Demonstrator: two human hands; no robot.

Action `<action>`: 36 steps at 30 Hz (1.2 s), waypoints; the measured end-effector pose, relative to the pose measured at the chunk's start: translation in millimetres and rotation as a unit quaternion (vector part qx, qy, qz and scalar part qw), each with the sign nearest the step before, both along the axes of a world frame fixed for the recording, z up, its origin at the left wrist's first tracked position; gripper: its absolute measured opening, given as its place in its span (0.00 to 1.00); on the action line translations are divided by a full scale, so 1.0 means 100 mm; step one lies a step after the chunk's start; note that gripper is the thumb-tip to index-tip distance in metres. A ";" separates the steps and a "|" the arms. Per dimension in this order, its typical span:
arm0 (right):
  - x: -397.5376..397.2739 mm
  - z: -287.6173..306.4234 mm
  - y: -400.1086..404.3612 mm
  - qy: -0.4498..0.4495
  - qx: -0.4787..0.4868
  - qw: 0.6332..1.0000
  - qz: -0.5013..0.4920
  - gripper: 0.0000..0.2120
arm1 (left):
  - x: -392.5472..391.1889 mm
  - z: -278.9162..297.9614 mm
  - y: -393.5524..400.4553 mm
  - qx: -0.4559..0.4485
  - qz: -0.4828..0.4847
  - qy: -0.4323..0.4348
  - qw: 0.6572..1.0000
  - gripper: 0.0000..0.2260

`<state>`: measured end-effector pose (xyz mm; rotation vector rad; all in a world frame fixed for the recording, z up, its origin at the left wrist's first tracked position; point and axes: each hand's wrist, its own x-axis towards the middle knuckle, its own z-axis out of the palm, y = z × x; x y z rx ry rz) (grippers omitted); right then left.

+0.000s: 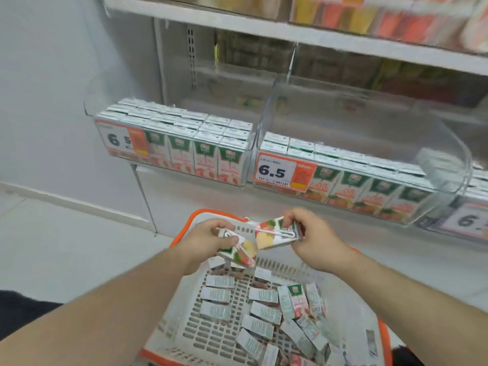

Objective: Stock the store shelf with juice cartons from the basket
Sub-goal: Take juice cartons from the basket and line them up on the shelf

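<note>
My left hand (208,240) grips a small juice carton (241,250) with a straw on its side, held over the far end of the basket. My right hand (311,239) grips a second juice carton (274,233), tilted, almost touching the first. Below them sits a white perforated basket (200,323) with an orange rim, holding several more cartons (264,310) lying flat. On the shelf ahead, a clear bin (174,151) at the left is packed with upright cartons. A second clear bin (351,180) to the right holds rows of cartons too.
Orange price tags reading 6.5 (280,173) hang on the bin fronts. A third bin (472,215) shows at the far right edge. An upper shelf (290,30) carries blurred products. The white floor (66,247) and wall lie to the left.
</note>
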<state>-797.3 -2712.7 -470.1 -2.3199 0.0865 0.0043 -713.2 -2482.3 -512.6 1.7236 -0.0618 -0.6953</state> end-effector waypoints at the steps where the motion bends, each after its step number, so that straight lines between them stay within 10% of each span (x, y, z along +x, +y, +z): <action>1: 0.00 0.17 -0.03 -0.017 0.009 1.000 0.001 0.26 | 0.04 0.16 -0.03 -0.027 0.007 0.006 1.000 0.11; 9: -0.07 0.97 -0.18 -0.114 0.156 0.981 -0.016 0.20 | 0.15 1.12 -0.31 -0.198 0.013 0.043 0.979 0.06; 12: -0.06 0.99 -0.25 -0.124 0.203 0.971 -0.024 0.20 | 0.14 1.19 -0.40 -0.226 -0.005 0.078 0.971 0.18; 19: 0.00 1.00 -0.27 -0.178 0.182 0.966 -0.054 0.21 | 0.17 1.16 -0.58 -0.189 -0.015 0.116 0.975 0.13; 23: -0.01 1.07 -0.22 -0.202 0.137 0.969 -0.035 0.28 | 0.19 1.15 -0.63 -0.031 -0.028 -0.098 0.994 0.10; 27: -0.06 1.13 -0.14 -0.252 0.090 0.963 -0.025 0.33 | 0.10 1.26 -0.70 0.096 -0.105 -0.372 0.917 0.08; 36: -0.14 1.10 -0.05 -0.266 0.040 0.963 -0.007 0.36 | -0.03 1.29 -0.74 0.159 -0.147 -0.451 0.866 0.37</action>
